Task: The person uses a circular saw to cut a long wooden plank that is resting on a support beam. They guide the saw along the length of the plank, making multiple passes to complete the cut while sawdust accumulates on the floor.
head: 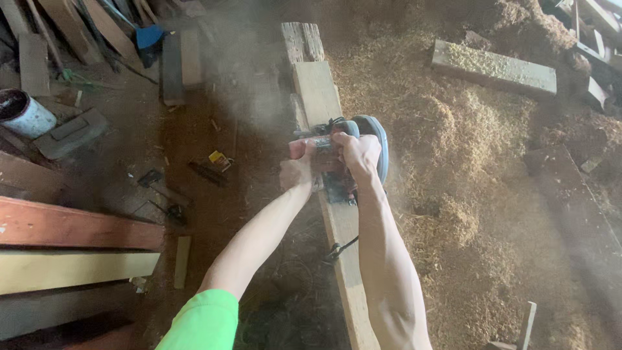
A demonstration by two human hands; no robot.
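dirt floor (pixel 214 136) dark and littered, wood shavings (pixel 466 194) heaped thick on the right, stacked planks (pixel 71 246) at lower left, loose timber block (pixel 494 68) upper right, white can (pixel 26 113) far left, dusty haze in the air

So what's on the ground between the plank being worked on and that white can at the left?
In the head view, dark dirt floor with a small yellow object and black tools.

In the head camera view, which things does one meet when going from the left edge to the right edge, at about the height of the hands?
Stacked boards → small yellow object on the floor → left hand → right hand on the power tool → sawdust heap.
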